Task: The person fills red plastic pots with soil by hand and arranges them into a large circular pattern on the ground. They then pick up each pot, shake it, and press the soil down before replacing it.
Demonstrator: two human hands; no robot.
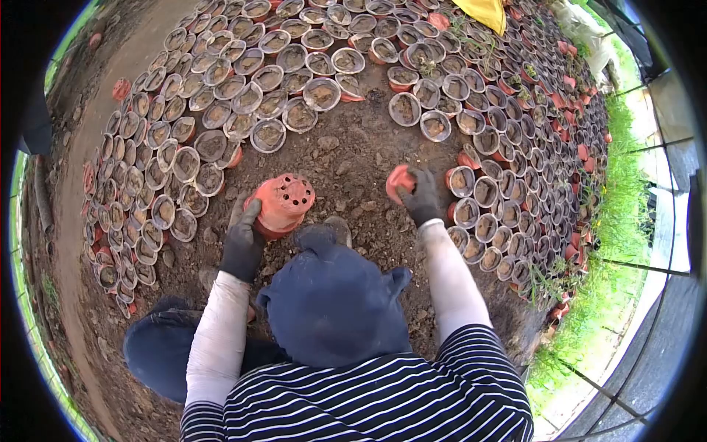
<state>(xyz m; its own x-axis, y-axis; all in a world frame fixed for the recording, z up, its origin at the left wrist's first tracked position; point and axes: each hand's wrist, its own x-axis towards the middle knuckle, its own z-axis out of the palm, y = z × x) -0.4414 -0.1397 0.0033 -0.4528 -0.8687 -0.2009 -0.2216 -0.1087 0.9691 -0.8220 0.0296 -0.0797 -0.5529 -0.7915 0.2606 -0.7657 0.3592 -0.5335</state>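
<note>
My left hand (244, 239), in a dark glove, grips a stack of orange-red plastic pots (283, 202) from its left side. The pots are tilted, with the holed bottom facing up. My right hand (421, 197), also gloved, is closed round the right side of another orange-red pot (398, 183), held low over the brown soil (346, 166). Between the two hands is bare, lumpy soil. Both forearms wear pale sleeves.
Rows of soil-filled pots (269, 136) curve round the front and left, and more pots (486, 191) crowd the right. A yellow item (482, 13) lies at the top. Green grass (618, 199) and dark netting edge the right side. A dirt path (74, 258) runs along the left.
</note>
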